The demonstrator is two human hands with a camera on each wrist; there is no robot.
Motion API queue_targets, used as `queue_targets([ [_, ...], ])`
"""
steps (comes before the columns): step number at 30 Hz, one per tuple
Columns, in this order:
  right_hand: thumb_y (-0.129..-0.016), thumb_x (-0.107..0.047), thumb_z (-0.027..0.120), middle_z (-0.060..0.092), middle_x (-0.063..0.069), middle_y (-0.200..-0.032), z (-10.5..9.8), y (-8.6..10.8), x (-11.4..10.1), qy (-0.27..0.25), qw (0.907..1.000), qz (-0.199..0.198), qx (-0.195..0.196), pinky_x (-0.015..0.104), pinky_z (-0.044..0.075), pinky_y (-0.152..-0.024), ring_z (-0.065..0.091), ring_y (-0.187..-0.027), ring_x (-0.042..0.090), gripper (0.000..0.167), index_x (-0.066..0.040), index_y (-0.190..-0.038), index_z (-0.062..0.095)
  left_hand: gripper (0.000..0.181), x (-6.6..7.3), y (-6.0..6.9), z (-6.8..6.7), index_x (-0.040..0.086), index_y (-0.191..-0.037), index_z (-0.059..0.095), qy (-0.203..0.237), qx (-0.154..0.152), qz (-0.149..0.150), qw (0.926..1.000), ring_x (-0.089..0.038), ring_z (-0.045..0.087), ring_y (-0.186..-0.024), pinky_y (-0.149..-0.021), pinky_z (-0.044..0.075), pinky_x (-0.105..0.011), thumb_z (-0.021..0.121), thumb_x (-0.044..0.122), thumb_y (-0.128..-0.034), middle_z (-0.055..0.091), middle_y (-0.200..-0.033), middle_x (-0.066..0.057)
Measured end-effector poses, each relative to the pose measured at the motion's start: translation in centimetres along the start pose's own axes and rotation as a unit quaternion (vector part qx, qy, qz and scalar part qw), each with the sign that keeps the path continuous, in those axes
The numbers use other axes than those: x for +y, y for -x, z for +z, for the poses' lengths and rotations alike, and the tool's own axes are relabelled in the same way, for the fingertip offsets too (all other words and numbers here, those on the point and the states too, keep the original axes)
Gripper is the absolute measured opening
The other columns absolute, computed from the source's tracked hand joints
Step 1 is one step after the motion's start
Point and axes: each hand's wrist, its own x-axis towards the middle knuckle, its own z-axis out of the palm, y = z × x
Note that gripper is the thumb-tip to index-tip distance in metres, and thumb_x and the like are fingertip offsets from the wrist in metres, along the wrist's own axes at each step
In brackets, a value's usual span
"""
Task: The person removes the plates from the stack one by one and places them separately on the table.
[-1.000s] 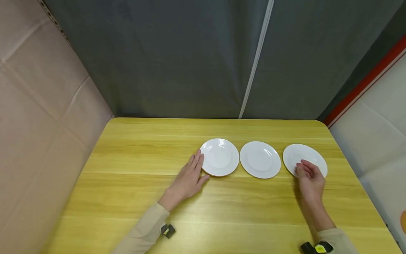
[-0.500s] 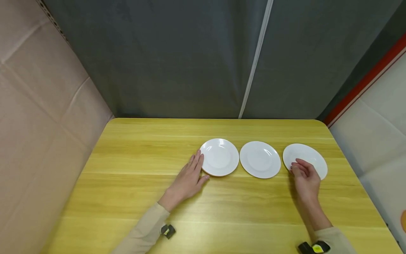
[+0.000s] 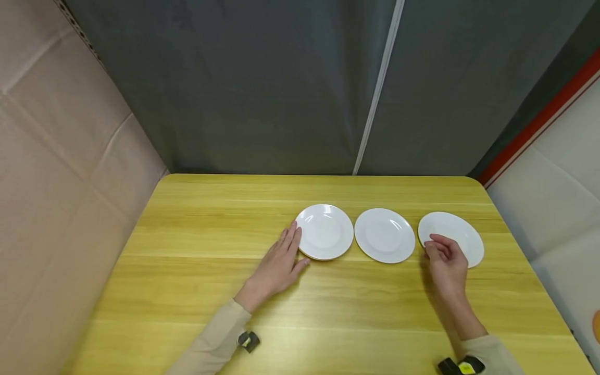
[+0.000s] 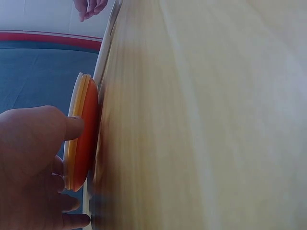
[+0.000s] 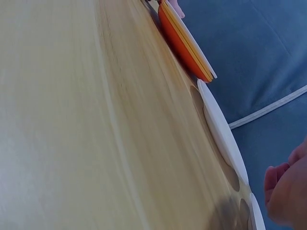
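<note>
We judge the step in hand to be dealing with loose plates beside a stack (image 3: 325, 232), which sits on the table (image 3: 351, 307), white on top with orange dishes (image 4: 89, 151) beneath. Our left hand (image 3: 274, 268) lies against the stack's left side, fingers straight along the rim and thumb resting on its near edge; it looks to us like steadying rather than clenching. The middle plate (image 3: 384, 236) lies just right of the stack; whether their rims touch, we cannot tell. The right plate (image 3: 452, 225) lies farther right of the stack, a gap past the middle plate. Our right hand (image 3: 447, 265) hangs over that plate's near side, fingers loosely bent, grasping nothing that we can see; in the right wrist view it stands apart from the plates. The next move, we think, calls for steadying the stack while the right hand chooses a rim and gets fingertips under it, since plates this low offer little to grip. Compared with a second ago, the right hand is shifted a little toward the stack, while the left hand and all the plates stay put.
</note>
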Motion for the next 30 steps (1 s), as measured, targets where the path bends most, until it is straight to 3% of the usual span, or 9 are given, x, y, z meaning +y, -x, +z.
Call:
queue_targets([
  [16, -0.095, 0.003, 0.063, 0.065, -0.009, -0.077, 1.2, 0.5, -0.1, -0.014, 0.9996, -0.012, -0.022, 0.012, 0.053, -0.061, 0.061, -0.063, 0.004, 0.01, -0.005, -0.101, 0.064, 0.081, -0.2, -0.2, 0.0, 0.005, -0.163, 0.004, -0.006, 0.0, 0.001, 1.0, -0.037, 0.009, -0.157, -0.126, 0.024, -0.052, 0.041, 0.049, -0.1071, -0.004, -0.171, -0.015],
  [22, -0.095, 0.002, 0.063, 0.064, -0.009, -0.077, 1.9, 0.7, -0.2, -0.022, 0.9993, -0.003, -0.031, 0.012, 0.054, -0.062, 0.062, -0.065, 0.004, 0.01, 0.0, -0.104, 0.062, 0.081, -0.3, -0.3, 0.1, 0.004, -0.163, 0.004, -0.01, 0.003, 0.003, 0.9999, -0.037, 0.009, -0.157, -0.126, 0.023, -0.052, 0.041, 0.049, -0.1071, -0.004, -0.171, -0.015],
  [30, -0.096, -0.002, 0.064, 0.063, -0.009, -0.078, 2.6, 0.9, -0.1, 0.0, 0.9992, 0.003, -0.04, 0.012, 0.054, -0.064, 0.062, -0.067, 0.006, 0.004, -0.004, -0.099, 0.064, 0.081, -0.3, -0.3, 0.0, 0.004, -0.163, 0.005, -0.011, 0.004, 0.007, 0.9999, -0.037, 0.009, -0.157, -0.126, 0.023, -0.052, 0.041, 0.05, -0.107, -0.002, -0.171, -0.016],
])
